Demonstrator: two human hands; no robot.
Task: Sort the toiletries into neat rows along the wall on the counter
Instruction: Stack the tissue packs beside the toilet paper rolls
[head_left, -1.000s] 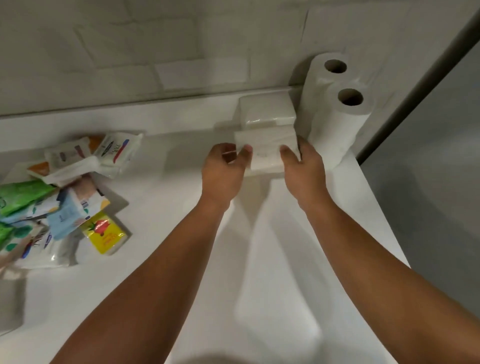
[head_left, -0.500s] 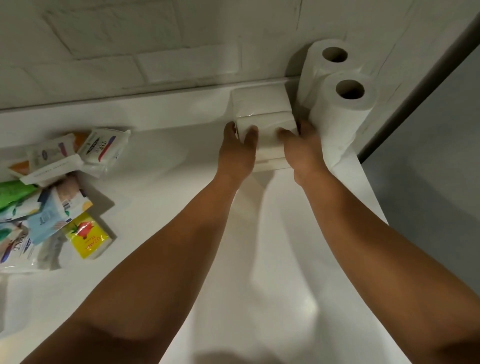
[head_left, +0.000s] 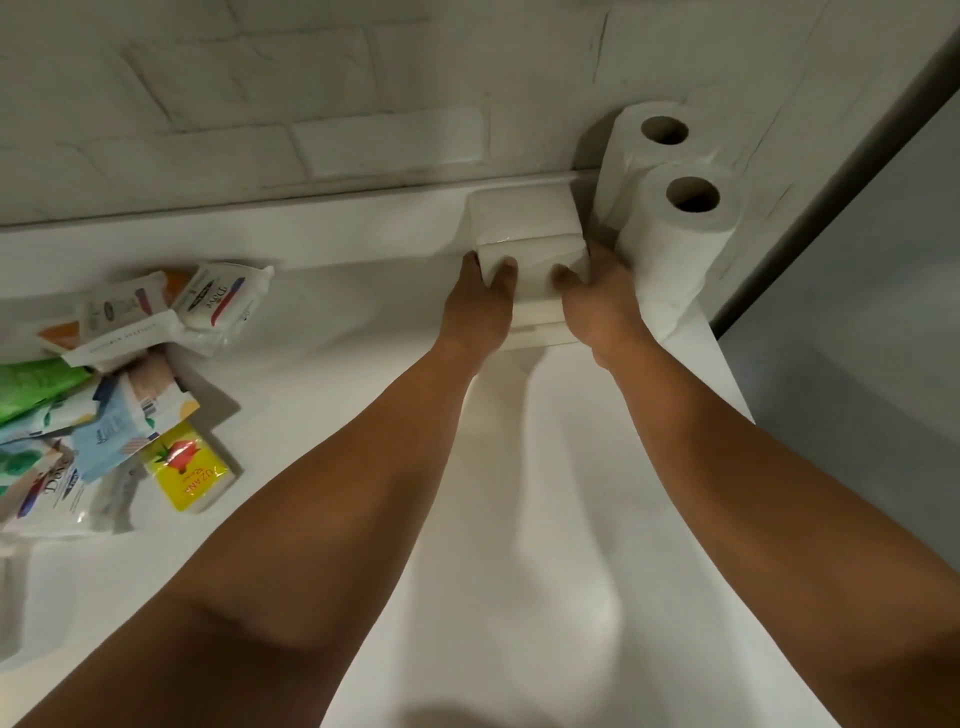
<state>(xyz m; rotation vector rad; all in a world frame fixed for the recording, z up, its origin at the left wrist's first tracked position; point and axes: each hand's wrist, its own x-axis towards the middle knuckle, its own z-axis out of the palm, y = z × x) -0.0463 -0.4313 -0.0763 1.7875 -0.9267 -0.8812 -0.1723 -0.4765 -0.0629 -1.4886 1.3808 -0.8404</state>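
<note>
Both hands have pushed the white plastic-wrapped tissue pack (head_left: 535, 260) farther back; it now sits against a second matching white pack (head_left: 519, 213) at the wall. Glossy white counter (head_left: 363, 322), white-painted brick wall (head_left: 311, 104). Two upright white paper-towel rolls (head_left: 675, 244) crowd the right side. A heap of coloured soap packets (head_left: 119, 389) lies well to the left. The left hand (head_left: 480, 306) and right hand (head_left: 597, 306) clasp the front pack's sides, thumbs on its near face.
</note>
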